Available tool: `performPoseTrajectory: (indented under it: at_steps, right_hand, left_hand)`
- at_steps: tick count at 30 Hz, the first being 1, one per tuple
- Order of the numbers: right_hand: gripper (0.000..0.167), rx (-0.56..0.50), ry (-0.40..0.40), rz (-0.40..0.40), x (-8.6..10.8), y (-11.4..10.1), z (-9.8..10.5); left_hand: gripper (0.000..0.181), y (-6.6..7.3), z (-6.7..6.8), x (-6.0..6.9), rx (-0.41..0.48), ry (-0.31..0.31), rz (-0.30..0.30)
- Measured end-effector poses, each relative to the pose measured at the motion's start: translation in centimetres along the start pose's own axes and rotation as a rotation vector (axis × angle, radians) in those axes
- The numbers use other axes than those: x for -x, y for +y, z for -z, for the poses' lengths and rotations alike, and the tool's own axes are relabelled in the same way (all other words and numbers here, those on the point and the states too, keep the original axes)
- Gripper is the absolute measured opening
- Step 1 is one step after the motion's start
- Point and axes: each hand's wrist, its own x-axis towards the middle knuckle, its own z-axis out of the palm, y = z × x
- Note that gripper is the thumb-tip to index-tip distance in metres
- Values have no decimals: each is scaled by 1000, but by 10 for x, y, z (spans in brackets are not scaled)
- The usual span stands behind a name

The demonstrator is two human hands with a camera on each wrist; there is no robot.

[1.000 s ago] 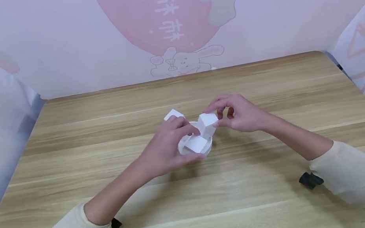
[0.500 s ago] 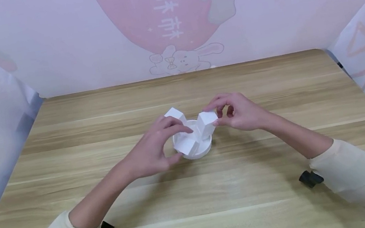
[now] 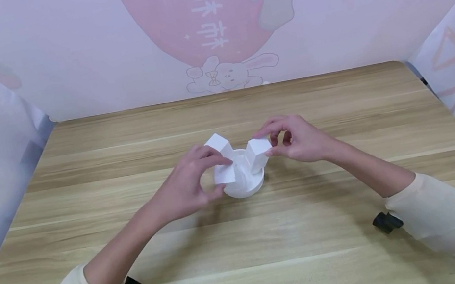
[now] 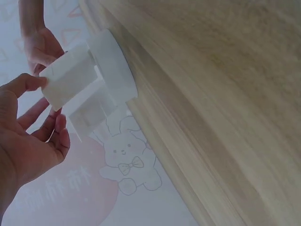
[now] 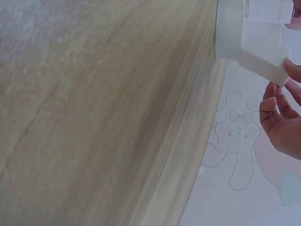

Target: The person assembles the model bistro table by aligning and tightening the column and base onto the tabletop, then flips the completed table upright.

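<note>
Three white rectangular blocks stand in a round white dish near the middle of the table. My left hand pinches the near-left block at its upper end between thumb and fingers. Its lower part sits within the dish's rim. On the other side, my right hand holds the right block by its top with thumb and index finger. Behind my left fingers a further block leans outward, partly hidden. In the left wrist view the held block and its neighbour rise from the dish.
The wood-grain table spreads around the dish on all sides. A pink and white printed backdrop rises behind its far edge, with similar sheets at left and right. Black devices are strapped beneath both sleeves.
My left hand has drawn back leftward, and the near-left block has shifted left and turned within the dish. My right hand and its block have stayed nearly still.
</note>
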Motion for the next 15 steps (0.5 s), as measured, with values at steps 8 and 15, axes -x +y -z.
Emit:
performPoseTrajectory:
  at_steps: [8, 15]
  right_hand:
    - [31, 4, -1, 1, 0, 1, 0]
    - [31, 13, 2, 17, 1, 1, 0]
  left_hand:
    - [42, 2, -2, 0, -63, 61, 59]
    - [36, 9, -3, -5, -125, 91, 154]
